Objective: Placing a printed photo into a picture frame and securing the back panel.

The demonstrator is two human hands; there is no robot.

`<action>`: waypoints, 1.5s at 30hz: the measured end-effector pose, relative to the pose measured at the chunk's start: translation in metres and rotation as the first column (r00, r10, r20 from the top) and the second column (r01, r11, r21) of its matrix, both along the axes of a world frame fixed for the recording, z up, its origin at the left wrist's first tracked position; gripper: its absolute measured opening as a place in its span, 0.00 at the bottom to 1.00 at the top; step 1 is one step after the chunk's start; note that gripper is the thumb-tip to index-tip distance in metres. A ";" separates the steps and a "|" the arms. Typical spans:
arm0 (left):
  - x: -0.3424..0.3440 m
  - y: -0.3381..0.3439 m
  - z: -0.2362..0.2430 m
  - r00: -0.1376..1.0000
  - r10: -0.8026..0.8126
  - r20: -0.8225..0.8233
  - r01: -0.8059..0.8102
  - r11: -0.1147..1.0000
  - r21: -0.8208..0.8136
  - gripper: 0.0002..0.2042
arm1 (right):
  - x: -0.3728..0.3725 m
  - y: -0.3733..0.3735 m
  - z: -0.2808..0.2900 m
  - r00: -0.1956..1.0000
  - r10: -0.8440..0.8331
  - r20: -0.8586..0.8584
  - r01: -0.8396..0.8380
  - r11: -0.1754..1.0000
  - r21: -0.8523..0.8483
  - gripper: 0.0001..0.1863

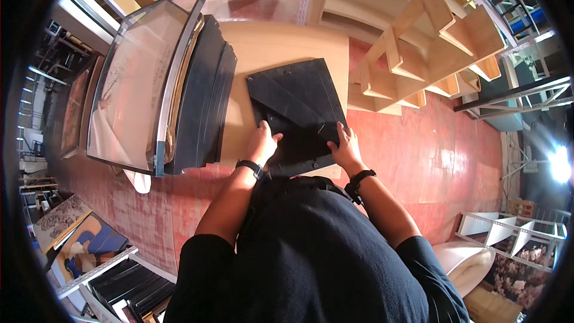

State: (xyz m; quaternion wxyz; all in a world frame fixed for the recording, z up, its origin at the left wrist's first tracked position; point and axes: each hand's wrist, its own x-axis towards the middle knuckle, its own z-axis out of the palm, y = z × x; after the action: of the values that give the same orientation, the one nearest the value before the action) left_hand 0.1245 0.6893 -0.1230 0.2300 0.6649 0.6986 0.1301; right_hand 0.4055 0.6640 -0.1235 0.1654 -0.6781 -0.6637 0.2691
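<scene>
A flat black picture frame (296, 93) lies tilted on the tan work table, its back apparently up, with a diagonal seam and small fastenings along its edges. My left hand (263, 143) grips its near left side, thumb on the top face. On its right edge my right hand (345, 146) is closed, thumb and fingers bent round the border. The fingertips under the frame are hidden. To the left stands a stack of black frames (206, 93), close to the table's left side.
A large glazed frame (140, 78) leans against the stack's left. The tan table top (287, 39) shows beyond the black frame. At the right is a wooden shelf unit (418, 60) with open compartments. Artwork panels (89, 239) lie lower left, and a metal rack (514, 233) stands lower right.
</scene>
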 end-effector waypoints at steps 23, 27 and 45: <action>-0.015 -0.036 0.011 0.934 -0.348 0.084 0.352 0.935 -0.044 0.33 | 0.019 -0.009 -0.005 0.989 0.128 0.077 -0.133 0.989 0.061 0.53; 0.004 -0.033 0.032 0.949 -0.301 -0.092 0.283 0.944 -0.170 0.35 | 0.011 0.002 -0.002 0.992 0.050 0.118 -0.044 0.998 -0.053 0.60; -0.032 -0.040 0.006 0.902 -0.068 0.426 0.150 0.975 -0.162 0.24 | 0.027 0.028 0.000 0.980 0.191 0.055 -0.177 0.964 -0.198 0.70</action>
State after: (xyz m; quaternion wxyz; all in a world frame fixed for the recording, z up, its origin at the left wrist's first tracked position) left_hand 0.0924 0.6490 -0.1167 0.4435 0.6346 0.6041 0.1887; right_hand 0.4325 0.6924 -0.1233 0.0490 -0.6357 -0.7003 0.3210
